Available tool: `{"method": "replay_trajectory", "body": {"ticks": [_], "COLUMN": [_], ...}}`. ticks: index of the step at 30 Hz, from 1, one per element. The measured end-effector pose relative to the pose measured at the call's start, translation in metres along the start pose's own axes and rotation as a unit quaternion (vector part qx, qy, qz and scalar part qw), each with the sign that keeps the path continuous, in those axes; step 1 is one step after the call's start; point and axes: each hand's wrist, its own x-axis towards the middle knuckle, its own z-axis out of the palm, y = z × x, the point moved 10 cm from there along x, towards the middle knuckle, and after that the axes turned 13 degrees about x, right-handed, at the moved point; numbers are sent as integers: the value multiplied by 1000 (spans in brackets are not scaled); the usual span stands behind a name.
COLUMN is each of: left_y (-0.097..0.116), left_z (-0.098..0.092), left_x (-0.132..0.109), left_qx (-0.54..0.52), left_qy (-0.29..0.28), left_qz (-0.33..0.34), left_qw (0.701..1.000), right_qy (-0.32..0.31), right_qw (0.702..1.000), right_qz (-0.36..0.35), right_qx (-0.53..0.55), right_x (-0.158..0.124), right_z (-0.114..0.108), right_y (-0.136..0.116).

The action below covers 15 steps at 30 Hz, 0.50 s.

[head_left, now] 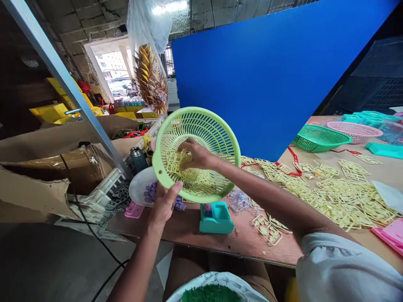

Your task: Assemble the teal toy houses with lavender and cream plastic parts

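A light green plastic basket [231,138] is tilted toward me above the table. My left hand [163,205] grips its lower left rim, thumb over the edge. Inside it, my right hand [197,156] curls its fingers round some pale yellow plastic pieces [174,161]; its fingertips are partly hidden. More of these pieces cover the basket's bottom. Below the basket stands a small teal device [216,224] with a dark block and a pink knob on top. Pale yellow part frames [267,230] lie on the table to its right.
A large pile of yellow frames [352,197] spreads rightward. Behind it stand green [324,138] and pink [355,131] baskets. On the left are a white bowl [136,188], purple parts [150,192] and a dark bottle [137,159]. A blue panel [252,84] rises behind; a metal post [69,88] slants upward.
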Motion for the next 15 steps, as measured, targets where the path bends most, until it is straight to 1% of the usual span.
{"method": "replay_trajectory", "body": {"ticks": [2, 3, 4, 7, 8, 10, 12, 15], "left_y": [-1, -2, -2, -1, -2, -2, 1, 7], "left_z": [-3, -5, -7, -10, -10, -11, -12, -11], "left_x": [1, 2, 2, 4, 4, 5, 7, 9], "left_qx": [-13, -17, -18, -16, -13, -5, 12, 42], "left_qy": [13, 20, 26, 27, 24, 16, 11, -13], "left_qz": [-5, -5, -3, 0, 0, -3, 7, 39], "left_qw": [1000, 1000, 1000, 1000, 1000, 1000, 1000, 998], "right_qy": [4, 4, 1, -11, -16, -17, 8, 67], "right_qw": [998, 998, 998, 999, 998, 998, 996, 991], "right_qz": [-50, -60, -56, -5, 1, -13, -45, -75], "right_qx": [-24, -34, -41, -49, -54, -66, -75, -88], "right_x": [-8, -12, -15, -19, -19, -20, -20, -21], "right_z": [6, 10, 13, 20, 22, 23, 20, 12], "right_y": [-15, -19, -20, -12, -11, -10, -12, -11]}}
